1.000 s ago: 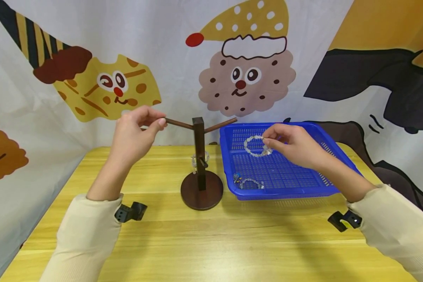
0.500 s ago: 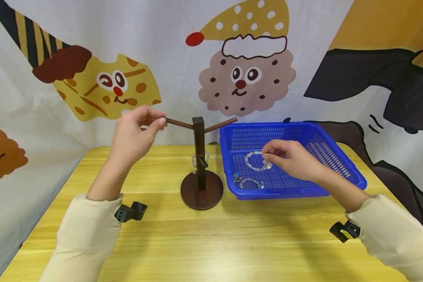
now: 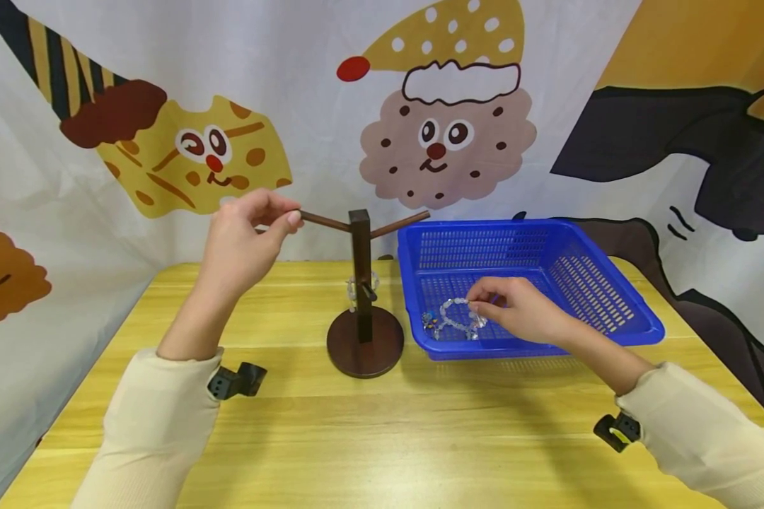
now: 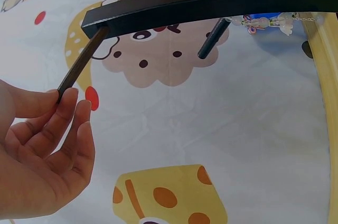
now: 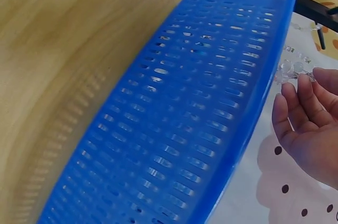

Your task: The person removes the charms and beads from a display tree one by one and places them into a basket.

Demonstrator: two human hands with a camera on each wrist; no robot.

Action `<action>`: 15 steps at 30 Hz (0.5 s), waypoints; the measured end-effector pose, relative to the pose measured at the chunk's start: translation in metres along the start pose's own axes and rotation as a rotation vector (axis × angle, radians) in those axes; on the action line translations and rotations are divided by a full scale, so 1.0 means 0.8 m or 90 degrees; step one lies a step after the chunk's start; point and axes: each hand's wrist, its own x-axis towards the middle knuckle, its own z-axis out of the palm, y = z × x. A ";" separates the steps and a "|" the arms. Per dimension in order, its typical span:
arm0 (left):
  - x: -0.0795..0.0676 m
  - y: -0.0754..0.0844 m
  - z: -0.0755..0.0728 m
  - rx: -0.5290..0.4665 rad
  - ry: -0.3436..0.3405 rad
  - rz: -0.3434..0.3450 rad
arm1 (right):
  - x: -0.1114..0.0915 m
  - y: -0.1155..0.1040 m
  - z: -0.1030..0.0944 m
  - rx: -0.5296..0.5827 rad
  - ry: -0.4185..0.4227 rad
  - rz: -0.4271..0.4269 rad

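My left hand (image 3: 245, 237) pinches the tip of the left peg (image 3: 325, 221) of a dark wooden stand (image 3: 361, 276). In the left wrist view, thumb and forefinger meet on the end of that peg (image 4: 82, 64). My right hand (image 3: 516, 307) pinches a clear beaded bracelet (image 3: 447, 309) by its upper right, over the near part of the blue basket (image 3: 547, 347). Behind the basket's rim, the right wrist view shows the bracelet's clear beads (image 5: 285, 65) at the fingertips. One more bracelet (image 3: 367, 281) hangs low on the stand.
In the basket's near left corner lie a small blue and gold trinket (image 3: 429, 322) and another clear bracelet (image 3: 438, 332), partly overlapped by the held one. The stand's right peg (image 3: 401, 223) reaches toward the basket. A printed curtain (image 3: 318, 127) hangs behind the wooden table (image 3: 331, 438).
My right hand has lowered toward the near side of the basket, and the pinched bracelet has come down with it to the beads in the corner. The left hand stays on the peg.
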 end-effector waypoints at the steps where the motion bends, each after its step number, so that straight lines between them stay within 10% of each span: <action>1: 0.000 0.000 0.000 0.000 -0.001 -0.001 | 0.000 0.001 0.001 -0.001 -0.001 0.000; 15: 0.001 0.000 0.000 0.002 -0.002 -0.004 | 0.005 -0.003 -0.001 -0.017 0.013 -0.022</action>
